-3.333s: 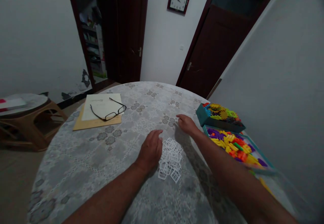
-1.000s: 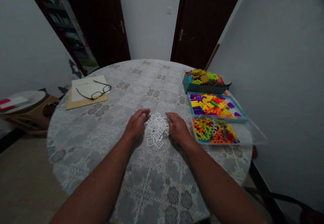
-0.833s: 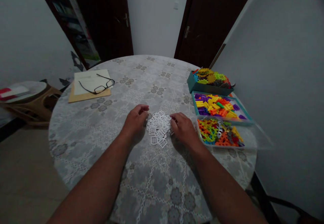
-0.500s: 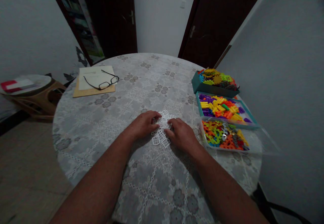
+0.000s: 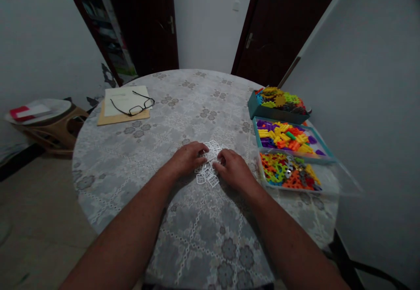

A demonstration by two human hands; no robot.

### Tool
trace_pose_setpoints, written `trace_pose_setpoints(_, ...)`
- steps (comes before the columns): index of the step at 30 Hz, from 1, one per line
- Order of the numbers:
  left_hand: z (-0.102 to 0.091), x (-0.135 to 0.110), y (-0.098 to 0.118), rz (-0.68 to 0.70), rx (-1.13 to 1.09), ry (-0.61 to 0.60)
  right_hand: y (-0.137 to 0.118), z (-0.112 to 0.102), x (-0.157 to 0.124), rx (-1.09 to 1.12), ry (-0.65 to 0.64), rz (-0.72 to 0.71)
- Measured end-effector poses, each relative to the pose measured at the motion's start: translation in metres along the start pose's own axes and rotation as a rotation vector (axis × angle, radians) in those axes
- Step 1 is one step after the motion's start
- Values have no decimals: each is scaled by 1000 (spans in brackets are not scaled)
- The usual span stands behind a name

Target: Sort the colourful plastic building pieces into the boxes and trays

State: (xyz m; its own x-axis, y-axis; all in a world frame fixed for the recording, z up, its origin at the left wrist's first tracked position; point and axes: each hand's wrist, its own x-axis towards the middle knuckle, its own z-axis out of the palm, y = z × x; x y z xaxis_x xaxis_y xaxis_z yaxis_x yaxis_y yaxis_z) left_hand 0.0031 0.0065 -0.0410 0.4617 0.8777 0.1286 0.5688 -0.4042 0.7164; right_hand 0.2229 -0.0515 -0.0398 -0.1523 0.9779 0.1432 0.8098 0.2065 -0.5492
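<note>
White lattice pieces (image 5: pixel 207 176), petal-like and openwork, lie bunched on the tablecloth between my hands; whether they are joined I cannot tell. On their left side, my left hand (image 5: pixel 190 158) has its fingers curved, with a gap between thumb and forefinger. My right hand (image 5: pixel 233 167) mirrors it from the right, thumb and forefinger apart at the edge of the pieces. Both sets of fingertips rest on or against the white openwork, and parts of it are hidden under them.
At the right stand a box of gear-shaped pieces (image 5: pixel 278 102), a teal tray (image 5: pixel 323 148) of coloured tubes and a clear box (image 5: pixel 262 172) of small colourful pieces. Eyeglasses (image 5: pixel 136 110) lie on papers (image 5: pixel 114 95) at the left. A patterned cloth (image 5: pixel 197 224) covers the round table.
Both hands stay at the white pieces, with my right fingers shifted slightly and more of the far pieces showing. The whole view has moved a little.
</note>
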Motion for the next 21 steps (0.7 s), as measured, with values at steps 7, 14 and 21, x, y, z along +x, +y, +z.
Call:
trace_pose_setpoints(7, -6, 2, 4, -61, -220, 51, 0, -3, -1, 5, -45, 9)
trace_pose_setpoints(14, -7, 3, 16, -261, -554, 45, -4, -1, -4, -81, -31, -24)
trace_pose_setpoints(21, -3, 4, 20, -395, -827, 146, -6, 0, -5, -16, -42, -33)
